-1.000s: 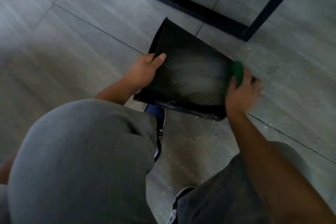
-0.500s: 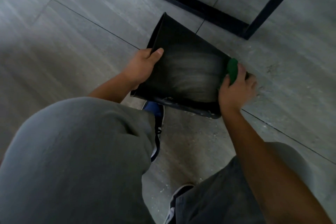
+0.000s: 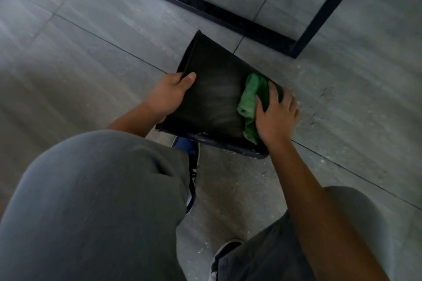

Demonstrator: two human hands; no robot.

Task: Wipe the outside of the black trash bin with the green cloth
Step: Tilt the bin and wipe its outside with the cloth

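The black trash bin [image 3: 212,98] lies tilted on the grey tiled floor, one dusty side facing up, with pale streaks across its middle. My left hand [image 3: 169,96] grips its left edge, thumb lying on the upper face and fingers curled underneath. The crumpled green cloth [image 3: 250,98] sits on the right part of that face. My right hand [image 3: 276,116] presses on the cloth with spread fingers that reach over the bin's right edge. The bin's opening is hidden from me.
A black metal furniture frame [image 3: 205,9] lies on the floor just beyond the bin, with a leg [image 3: 324,13] rising at the right. My knees in grey trousers fill the foreground. A blue shoe [image 3: 182,143] sits under the bin's near rim.
My right hand has brought the cloth from the bin's right edge onto its upper face, so more green shows. My left hand keeps its hold.
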